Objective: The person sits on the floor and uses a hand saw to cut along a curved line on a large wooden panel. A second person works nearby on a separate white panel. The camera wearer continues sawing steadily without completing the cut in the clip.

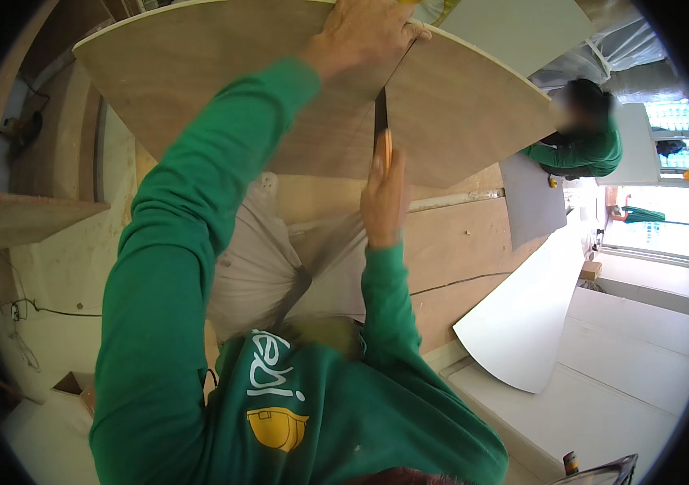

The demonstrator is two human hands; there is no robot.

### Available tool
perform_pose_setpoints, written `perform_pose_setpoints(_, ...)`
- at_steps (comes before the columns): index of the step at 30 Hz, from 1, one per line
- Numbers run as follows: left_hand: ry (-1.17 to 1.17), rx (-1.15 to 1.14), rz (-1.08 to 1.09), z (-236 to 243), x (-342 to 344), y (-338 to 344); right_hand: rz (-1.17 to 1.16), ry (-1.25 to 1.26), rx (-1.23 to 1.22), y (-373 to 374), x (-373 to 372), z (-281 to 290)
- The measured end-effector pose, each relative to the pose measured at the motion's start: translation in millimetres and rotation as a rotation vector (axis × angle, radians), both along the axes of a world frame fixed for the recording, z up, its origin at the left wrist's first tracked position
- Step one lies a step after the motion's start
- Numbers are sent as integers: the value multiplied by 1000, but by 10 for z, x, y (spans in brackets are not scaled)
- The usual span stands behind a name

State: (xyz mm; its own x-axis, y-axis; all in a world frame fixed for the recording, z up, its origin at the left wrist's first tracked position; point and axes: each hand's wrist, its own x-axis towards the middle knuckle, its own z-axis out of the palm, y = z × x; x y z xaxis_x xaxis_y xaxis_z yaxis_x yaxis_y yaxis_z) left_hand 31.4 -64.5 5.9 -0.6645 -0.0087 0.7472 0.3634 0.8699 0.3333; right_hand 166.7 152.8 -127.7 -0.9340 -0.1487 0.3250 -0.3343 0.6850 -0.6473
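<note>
A large brown wooden board [296, 113] with a curved far edge lies across in front of me. My left hand [364, 31] is at its far edge, fingers curled over the rim; the frame's top cuts off part of the hand. A thin dark line runs from beside it toward me across the board. My right hand [385, 198] is closed around the orange handle of what looks like a handsaw [381, 113]. The saw's dark blade points away from me, over the board beside that line. Something yellow [406, 2] shows by my left fingers, too little to name.
A person in green [587, 145] bends over a grey sheet [534, 202] at the right. A white curved panel [518, 323] lies nearer me on that side. A wooden cabinet frame [33, 212] stands at the left, with a black cable [69, 312] on the floor below.
</note>
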Motion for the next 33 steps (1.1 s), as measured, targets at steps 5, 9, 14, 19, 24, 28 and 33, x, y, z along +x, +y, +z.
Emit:
perform_pose_setpoints(5,14,-22,18,-27,-39,-75,38,-251,-15,810,1260,140)
perform_pose_setpoints(9,12,17,-4,45,50,-11,60,-175,-8,676,1020,179)
perform_pose_setpoints(14,30,33,-27,66,95,104,24,-30,-36,-152,-437,-171)
perform_pose_setpoints(19,-75,44,-11,79,53,-36,47,-56,7,134,150,-7)
perform_pose_setpoints(24,-33,6,3,7,3,-16,21,-244,-46,793,1370,276)
perform_pose_setpoints(28,-2,33,10,53,104,48,72,-35,39,624,782,-61)
perform_pose_setpoints(33,35,32,-55,69,105,75,57,-39,-21,-242,-629,-16)
